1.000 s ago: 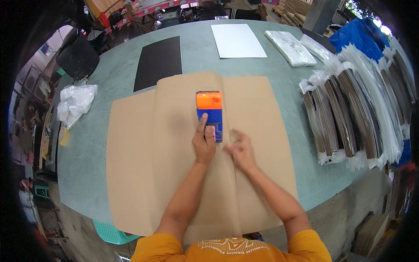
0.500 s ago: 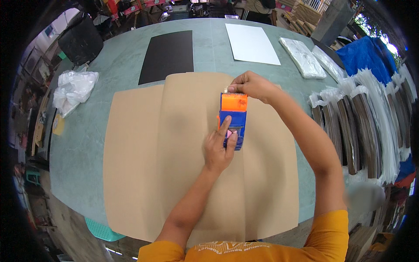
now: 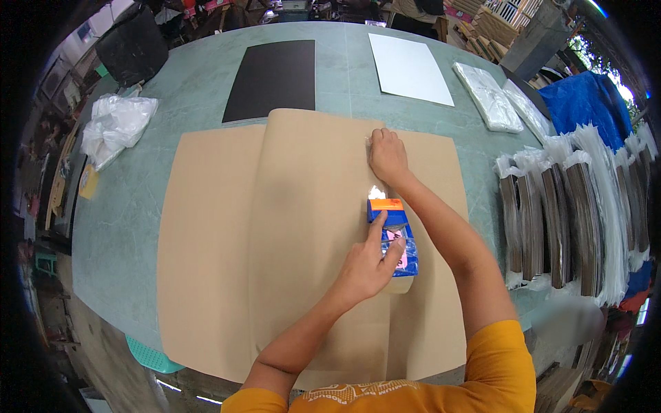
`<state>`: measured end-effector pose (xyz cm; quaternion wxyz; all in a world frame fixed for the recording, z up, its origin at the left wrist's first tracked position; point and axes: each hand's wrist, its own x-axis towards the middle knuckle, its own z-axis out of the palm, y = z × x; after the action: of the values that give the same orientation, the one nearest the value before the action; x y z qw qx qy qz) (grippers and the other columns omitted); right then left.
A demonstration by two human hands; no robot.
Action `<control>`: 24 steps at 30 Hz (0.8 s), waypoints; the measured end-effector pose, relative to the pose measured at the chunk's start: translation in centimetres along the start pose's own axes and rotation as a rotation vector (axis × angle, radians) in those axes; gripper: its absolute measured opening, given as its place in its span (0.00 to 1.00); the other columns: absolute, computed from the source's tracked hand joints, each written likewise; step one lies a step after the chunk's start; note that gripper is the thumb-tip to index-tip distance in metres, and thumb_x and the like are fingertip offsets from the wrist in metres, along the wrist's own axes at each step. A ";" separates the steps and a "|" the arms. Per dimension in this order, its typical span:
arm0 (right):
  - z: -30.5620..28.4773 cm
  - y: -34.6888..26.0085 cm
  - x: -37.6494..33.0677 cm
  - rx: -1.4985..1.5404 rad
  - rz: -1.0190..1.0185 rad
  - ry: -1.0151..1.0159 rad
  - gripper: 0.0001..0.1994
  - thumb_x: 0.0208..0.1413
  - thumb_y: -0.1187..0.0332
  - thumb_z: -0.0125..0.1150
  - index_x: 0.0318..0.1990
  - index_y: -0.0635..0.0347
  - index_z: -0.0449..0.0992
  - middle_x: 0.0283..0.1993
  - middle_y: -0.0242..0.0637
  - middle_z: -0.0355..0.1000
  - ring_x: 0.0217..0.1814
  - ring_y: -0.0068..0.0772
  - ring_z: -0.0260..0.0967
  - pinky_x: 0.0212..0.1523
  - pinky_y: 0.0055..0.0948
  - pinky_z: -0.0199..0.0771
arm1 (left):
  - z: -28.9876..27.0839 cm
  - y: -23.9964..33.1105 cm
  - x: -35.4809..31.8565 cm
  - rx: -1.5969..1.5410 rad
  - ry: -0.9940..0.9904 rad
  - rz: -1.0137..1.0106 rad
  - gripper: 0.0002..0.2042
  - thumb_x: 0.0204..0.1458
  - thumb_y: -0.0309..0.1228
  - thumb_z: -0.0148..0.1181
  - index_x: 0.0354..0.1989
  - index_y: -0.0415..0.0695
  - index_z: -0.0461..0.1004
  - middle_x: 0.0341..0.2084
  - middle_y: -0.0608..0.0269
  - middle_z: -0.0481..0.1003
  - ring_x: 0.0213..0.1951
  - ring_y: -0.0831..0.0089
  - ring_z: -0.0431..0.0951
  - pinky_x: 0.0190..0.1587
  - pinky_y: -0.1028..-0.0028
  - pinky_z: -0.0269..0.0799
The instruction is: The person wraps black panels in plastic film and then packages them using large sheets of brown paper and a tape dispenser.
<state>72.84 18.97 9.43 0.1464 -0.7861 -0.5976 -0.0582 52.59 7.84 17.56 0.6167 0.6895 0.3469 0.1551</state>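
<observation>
My left hand (image 3: 365,268) grips a blue and orange tape dispenser (image 3: 407,246), with its index finger stretched along the top. The dispenser is held low over the folded brown kraft paper (image 3: 310,206), just right of the seam where the paper overlaps. From its orange front a shiny strip of clear tape (image 3: 376,193) runs away from me. At the seam's far end, my right hand (image 3: 387,157) has its fingers curled and pressed down on the tape at the paper. Its fingertips are partly hidden.
Beyond the paper lie a black sheet (image 3: 272,79) and a white sheet (image 3: 412,69). Clear plastic packs (image 3: 487,96) and bundled wrapped stacks (image 3: 554,213) line the right side. A crumpled plastic bag (image 3: 118,125) rests at the table's (image 3: 113,234) left.
The dispenser and my left hand have come nearer to me and slightly right. My right hand has gone from pinching tape at the dispenser to pressing at the paper's far edge.
</observation>
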 end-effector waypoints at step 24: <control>-1.5 -3.2 -6.6 0.291 -0.005 -0.372 0.42 0.45 0.34 0.39 0.63 0.53 0.47 0.67 0.50 0.29 0.69 0.53 0.20 0.62 0.53 0.30 | 4.1 2.8 -6.0 0.371 0.215 -0.151 0.31 0.42 0.48 0.58 0.48 0.34 0.65 0.32 0.45 0.73 0.36 0.58 0.76 0.39 0.68 0.69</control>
<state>68.06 13.19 9.64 0.1455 -0.7524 -0.6184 0.1742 51.75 0.82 20.70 0.4486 0.7428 0.4837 0.1145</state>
